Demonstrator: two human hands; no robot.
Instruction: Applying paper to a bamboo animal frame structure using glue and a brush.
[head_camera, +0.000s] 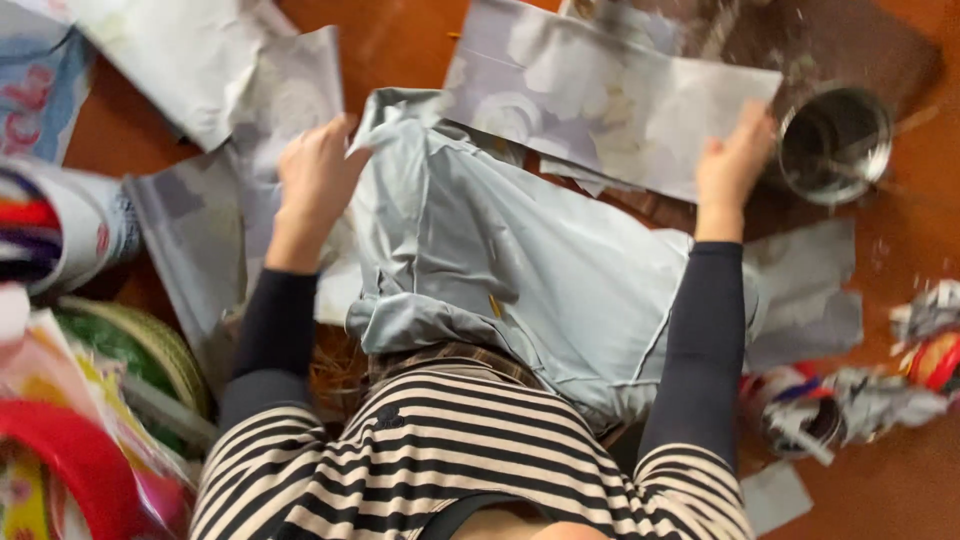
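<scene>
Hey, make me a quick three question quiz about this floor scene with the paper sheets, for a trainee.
1. True or false: the right hand grips the edge of a grey paper sheet.
2. What stands just right of that hand? A) a red bucket B) a shiny metal can C) a glass jar
3. What does the left hand touch?

Key
1. True.
2. B.
3. The corner of the pale blue-grey cloth lying over the person's lap.

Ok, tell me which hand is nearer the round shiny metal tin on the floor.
Right. The right hand grips the grey patterned paper sheet just beside the round metal tin; the left hand is far across, at the pale blue cloth.
</scene>
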